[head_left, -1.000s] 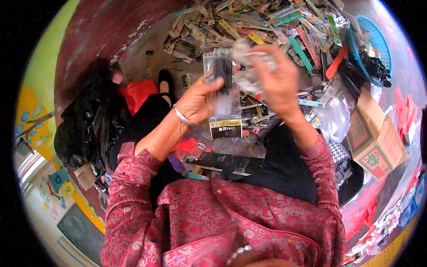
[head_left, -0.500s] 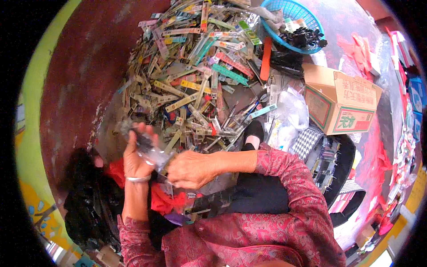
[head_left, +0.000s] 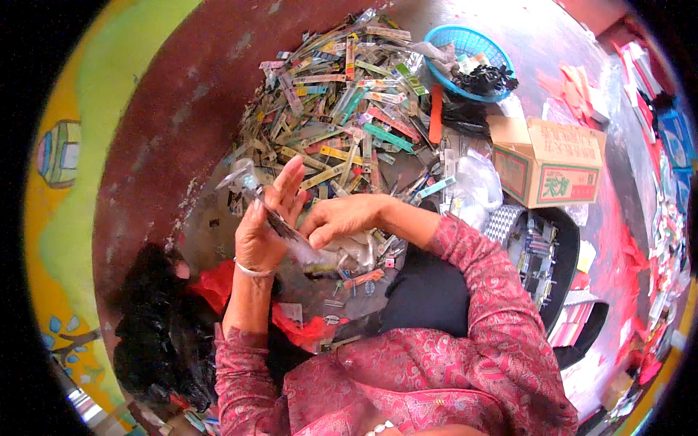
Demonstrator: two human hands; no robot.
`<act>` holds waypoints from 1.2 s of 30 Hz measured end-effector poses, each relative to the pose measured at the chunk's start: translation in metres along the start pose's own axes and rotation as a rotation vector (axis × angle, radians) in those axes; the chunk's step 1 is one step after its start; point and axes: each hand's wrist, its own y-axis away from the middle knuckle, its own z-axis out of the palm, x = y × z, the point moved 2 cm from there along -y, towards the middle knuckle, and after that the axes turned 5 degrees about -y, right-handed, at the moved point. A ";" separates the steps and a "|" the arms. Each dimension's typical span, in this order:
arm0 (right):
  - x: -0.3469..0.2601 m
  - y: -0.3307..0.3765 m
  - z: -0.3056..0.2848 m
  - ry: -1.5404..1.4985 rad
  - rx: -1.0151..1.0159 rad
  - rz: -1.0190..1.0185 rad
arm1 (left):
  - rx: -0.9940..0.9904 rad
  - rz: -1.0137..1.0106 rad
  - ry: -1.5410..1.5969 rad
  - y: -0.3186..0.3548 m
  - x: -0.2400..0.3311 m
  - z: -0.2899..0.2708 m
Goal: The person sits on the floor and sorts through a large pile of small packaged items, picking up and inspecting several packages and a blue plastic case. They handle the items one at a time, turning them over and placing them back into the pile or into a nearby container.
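My left hand is raised over the near side of the pile, with its fingers pointing up. Between its thumb and palm it holds a long, clear plastic sleeve with something dark inside; blur hides what that is. The sleeve's upper end sticks out past the thumb, and its lower end slants down to the right. My right hand is curled over the sleeve from the right, thumb and fingers bent against it. Below that hand lies crumpled whitish plastic, beside small loose pieces on the floor.
A big heap of flat, narrow coloured packets spreads ahead. Beyond it stands a blue basket with black items; a cardboard box is to the right. Black bags and red plastic lie at left. A patterned container holds small packets.
The sleeve has come up and its lower end has swung right. My left fingers have straightened, and my right hand has moved up and right, turning from a fist at the sleeve's end. The view has shifted.
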 end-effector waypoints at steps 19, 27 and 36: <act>-0.109 0.113 0.105 -0.222 0.377 -0.627 | -0.950 0.001 -0.279 -0.033 0.033 0.226; -0.080 0.233 0.126 0.069 0.767 -0.829 | -0.915 -0.345 -0.433 -0.041 -0.051 0.299; 0.080 0.336 0.199 -0.231 1.796 -0.788 | -0.679 -0.474 -0.743 -0.033 -0.118 0.291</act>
